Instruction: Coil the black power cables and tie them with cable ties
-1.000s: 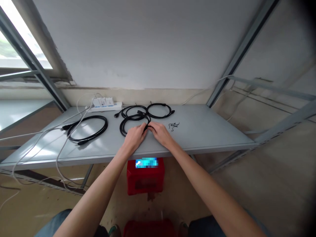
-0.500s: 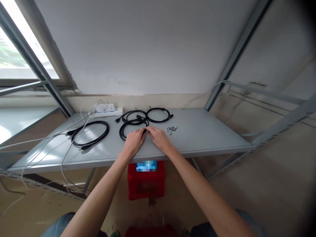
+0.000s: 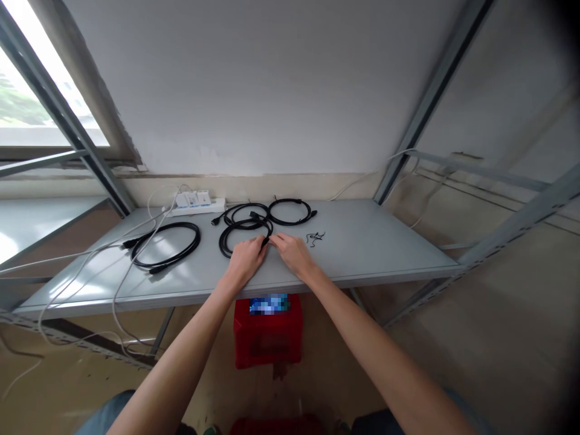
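A coiled black cable (image 3: 222,241) lies near the shelf's front edge, its plug end on top of the loop. At the coil's right side my left hand (image 3: 244,260) is closed, gripping the cable at its fingertips. My right hand (image 3: 292,252) pinches right beside it, fingertips almost meeting those of the left; whatever is between them is too small to make out. Just to the right lies a small heap of short thin black ties (image 3: 316,237). Behind the gripped coil are two more coiled black cables, one overlapping it and another coil (image 3: 290,224) farther right.
On the left a larger black cable coil (image 3: 198,238) lies under loose white cords (image 3: 118,290). A white power strip (image 3: 194,208) with plugs stands by the wall. Metal posts (image 3: 419,127) frame the grey shelf (image 3: 385,248). Below is a red stool (image 3: 268,338) bearing a blurred-out screen.
My right fingertips have shifted very slightly at the coil's right side. My left hand keeps its place, and the coils lie as before. The view has turned a little.
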